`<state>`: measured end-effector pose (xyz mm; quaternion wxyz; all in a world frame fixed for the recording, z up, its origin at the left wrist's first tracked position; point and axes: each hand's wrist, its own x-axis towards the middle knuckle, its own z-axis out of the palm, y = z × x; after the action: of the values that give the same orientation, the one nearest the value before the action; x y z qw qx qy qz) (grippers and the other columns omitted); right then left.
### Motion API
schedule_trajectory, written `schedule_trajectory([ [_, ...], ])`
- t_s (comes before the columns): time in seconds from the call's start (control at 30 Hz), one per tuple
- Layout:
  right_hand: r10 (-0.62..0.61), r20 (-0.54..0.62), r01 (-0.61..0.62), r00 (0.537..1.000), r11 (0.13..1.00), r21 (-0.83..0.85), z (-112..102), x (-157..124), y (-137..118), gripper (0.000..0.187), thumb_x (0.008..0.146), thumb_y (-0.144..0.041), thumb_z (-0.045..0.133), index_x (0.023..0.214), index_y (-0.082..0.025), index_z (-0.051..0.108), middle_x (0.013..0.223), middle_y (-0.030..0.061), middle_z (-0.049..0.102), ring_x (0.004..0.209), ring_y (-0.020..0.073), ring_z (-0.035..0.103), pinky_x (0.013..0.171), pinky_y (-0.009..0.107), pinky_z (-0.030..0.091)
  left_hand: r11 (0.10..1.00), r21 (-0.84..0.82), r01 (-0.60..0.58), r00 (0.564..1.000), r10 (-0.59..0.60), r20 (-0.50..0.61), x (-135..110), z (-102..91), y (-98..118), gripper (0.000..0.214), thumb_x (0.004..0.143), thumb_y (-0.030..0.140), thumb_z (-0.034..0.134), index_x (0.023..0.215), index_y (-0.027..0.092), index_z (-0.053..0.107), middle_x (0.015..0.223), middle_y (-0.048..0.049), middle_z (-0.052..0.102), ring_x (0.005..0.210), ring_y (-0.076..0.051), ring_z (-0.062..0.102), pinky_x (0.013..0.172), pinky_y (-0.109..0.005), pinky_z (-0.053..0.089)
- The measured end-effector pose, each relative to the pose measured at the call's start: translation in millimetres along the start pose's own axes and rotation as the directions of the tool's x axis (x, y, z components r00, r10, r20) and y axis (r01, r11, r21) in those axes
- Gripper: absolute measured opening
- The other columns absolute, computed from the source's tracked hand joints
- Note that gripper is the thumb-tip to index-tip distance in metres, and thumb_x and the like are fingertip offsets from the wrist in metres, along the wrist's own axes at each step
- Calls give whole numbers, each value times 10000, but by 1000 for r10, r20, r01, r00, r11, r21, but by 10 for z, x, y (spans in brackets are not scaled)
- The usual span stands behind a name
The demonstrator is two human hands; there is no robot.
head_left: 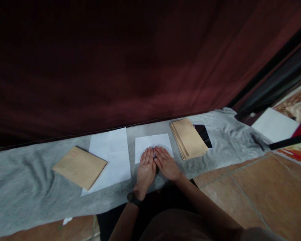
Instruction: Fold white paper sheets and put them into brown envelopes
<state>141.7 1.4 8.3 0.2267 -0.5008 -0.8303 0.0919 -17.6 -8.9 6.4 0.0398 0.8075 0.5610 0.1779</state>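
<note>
A folded white paper lies on the grey cloth straight ahead of me. My left hand lies flat on the paper's near edge, fingers stretched out and close together. My right hand rests flat beside it, fingers also out, touching the same edge. Neither hand grips anything. A dark band sits on my left wrist.
A larger white sheet lies to the left, with a brown envelope overlapping its corner. A stack of brown envelopes and a dark phone lie to the right. Dark red curtain behind, tiled floor at right, another white sheet far right.
</note>
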Motion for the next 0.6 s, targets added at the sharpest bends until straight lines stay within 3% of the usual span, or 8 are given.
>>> schedule_trajectory([
  [0.2, -5, 34, 6, 999, 1000, -15, 34, -103, -70, 509, 1064, -354, 352, 1520, -138, 415, 1559, 92, 440, 1456, 223, 388, 1228, 464, 316, 998, 47, -35, 998, 32, 62, -146, -20, 8, 576, 979, 179, 339, 1544, 70, 316, 1599, -145, 364, 1517, -238, 258, 1235, -467, 296],
  [0.6, 98, -60, -106, 993, 982, -157, 28, -311, 49, 558, 1048, -358, 389, 1540, -95, 368, 1578, 124, 396, 1469, 249, 366, 1213, 447, 324, 990, 88, 114, 990, -106, -90, -323, -67, 21, 613, 1009, 280, 370, 1566, 56, 246, 1584, -203, 368, 1500, -292, 298, 1196, -519, 342],
])
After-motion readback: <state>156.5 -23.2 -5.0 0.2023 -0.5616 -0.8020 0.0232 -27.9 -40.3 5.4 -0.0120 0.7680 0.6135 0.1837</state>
